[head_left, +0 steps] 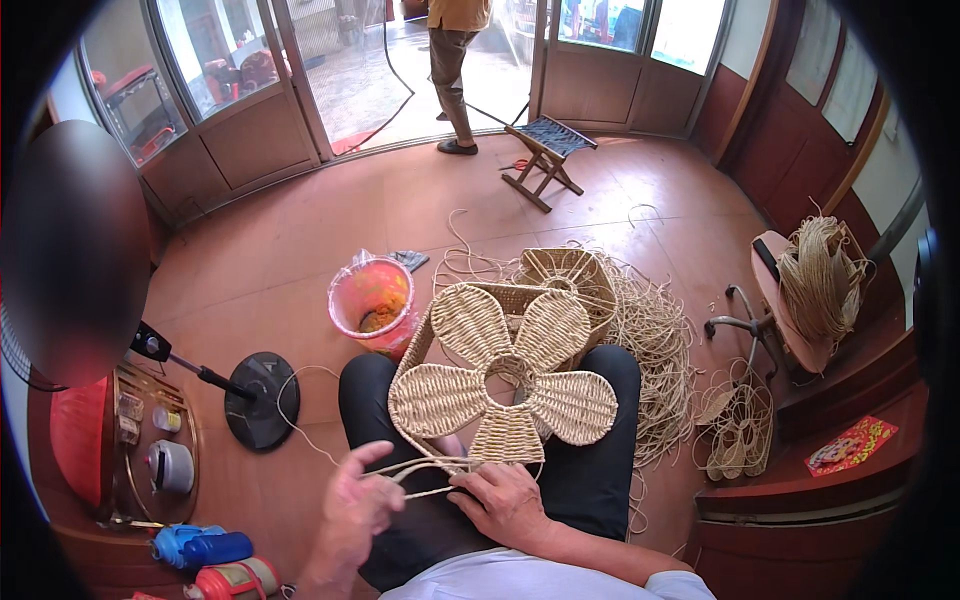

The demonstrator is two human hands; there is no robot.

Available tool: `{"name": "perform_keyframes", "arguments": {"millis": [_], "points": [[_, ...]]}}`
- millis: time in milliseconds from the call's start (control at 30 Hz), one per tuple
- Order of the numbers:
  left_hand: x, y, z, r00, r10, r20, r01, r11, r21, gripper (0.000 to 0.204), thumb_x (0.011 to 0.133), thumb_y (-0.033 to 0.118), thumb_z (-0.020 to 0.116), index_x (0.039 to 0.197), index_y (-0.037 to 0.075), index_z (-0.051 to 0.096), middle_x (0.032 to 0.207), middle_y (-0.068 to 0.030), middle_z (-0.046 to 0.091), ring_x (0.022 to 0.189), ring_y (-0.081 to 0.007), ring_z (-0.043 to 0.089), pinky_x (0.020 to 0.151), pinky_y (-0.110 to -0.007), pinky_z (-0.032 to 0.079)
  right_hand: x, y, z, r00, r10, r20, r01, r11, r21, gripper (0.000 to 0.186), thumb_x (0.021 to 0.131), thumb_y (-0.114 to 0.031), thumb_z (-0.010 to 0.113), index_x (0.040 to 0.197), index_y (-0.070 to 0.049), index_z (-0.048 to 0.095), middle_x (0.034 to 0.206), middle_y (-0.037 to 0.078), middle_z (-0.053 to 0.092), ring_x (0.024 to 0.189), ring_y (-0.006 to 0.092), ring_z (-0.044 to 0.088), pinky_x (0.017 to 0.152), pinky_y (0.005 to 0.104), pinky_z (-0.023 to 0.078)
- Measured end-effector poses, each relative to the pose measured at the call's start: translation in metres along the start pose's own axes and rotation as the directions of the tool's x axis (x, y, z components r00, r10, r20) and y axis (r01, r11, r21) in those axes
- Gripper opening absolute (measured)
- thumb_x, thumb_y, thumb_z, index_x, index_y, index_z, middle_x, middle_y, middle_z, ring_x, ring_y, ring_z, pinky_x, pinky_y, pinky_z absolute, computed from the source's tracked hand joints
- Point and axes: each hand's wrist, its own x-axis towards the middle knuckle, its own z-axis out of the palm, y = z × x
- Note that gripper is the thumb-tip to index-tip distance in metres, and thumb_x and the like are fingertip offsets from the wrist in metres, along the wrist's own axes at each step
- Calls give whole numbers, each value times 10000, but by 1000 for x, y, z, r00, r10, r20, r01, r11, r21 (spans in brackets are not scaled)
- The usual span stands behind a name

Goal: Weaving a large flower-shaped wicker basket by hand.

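A woven straw flower-shaped piece point(470, 392) with broad petals and a round hole at its middle lies over my lap. My right hand point(503, 505) grips its lowest petal at the near edge, where several strands of straw cord point(428, 464) come out to the left. Beside those strands is my left hand point(362, 500), slightly blurred, its fingers apart. Beneath the flower, a woven rim point(425, 352) shows around part of it; how the two join is partly hidden. A fingertip-like shape shows just under the lower left petal.
Right of my legs lies a heap of loose cord point(655, 350) with a woven basket point(570, 270) by it. A pink bucket point(371, 300) stands ahead to the left, near a fan's round base point(262, 400). A folding stool point(548, 155) and a person point(455, 70) are near the doorway.
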Motion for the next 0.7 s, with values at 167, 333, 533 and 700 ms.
{"name": "perform_keyframes", "arguments": {"millis": [167, 333, 533, 700], "points": [[17, 43, -113, 912, 271, -307, -245, 962, 122, 310, 1115, 180, 682, 1369, 2, 670, 849, 94, 532, 653, 17, 454, 532, -164, 335, 2, 5, 2, 996, 80, 32, -84, 989, 121, 200, 953, -278, 866, 967, -120, 745, 882, 55, 724, 828, 284, 722, 764, 429, 508], [12, 96, -345, 671, 264, -693, -183, 964, 190, 138, 1080, 277, 740, 1046, 143, 727, 666, 135, 441, 501, -6, 387, 458, -198, 300, 1, 10, -4, 991, 132, 0, -129, 967, 219, 221, 995, -244, 838, 958, -53, 733, 808, 100, 689, 757, 319, 694, 710, 455, 519], [-83, 153, -546, 361, 233, -903, -194, 966, 172, 213, 1050, 343, 748, 998, 138, 717, 614, 83, 390, 436, -75, 364, 391, -276, 249, -2, 10, -10, 928, 351, 121, -370, 843, 391, 240, 1051, -267, 783, 1020, -31, 748, 857, 153, 723, 790, 348, 722, 726, 441, 553], [-153, 212, -604, -7, 380, -925, -263, 892, 369, 356, 1076, 385, 714, 1074, 29, 729, 653, 11, 507, 542, -177, 512, 519, -383, 450, -5, 15, -17, 881, 432, 192, -466, 725, 507, 243, 1088, -274, 741, 1013, -42, 741, 818, 126, 697, 754, 276, 702, 724, 409, 549]]}}
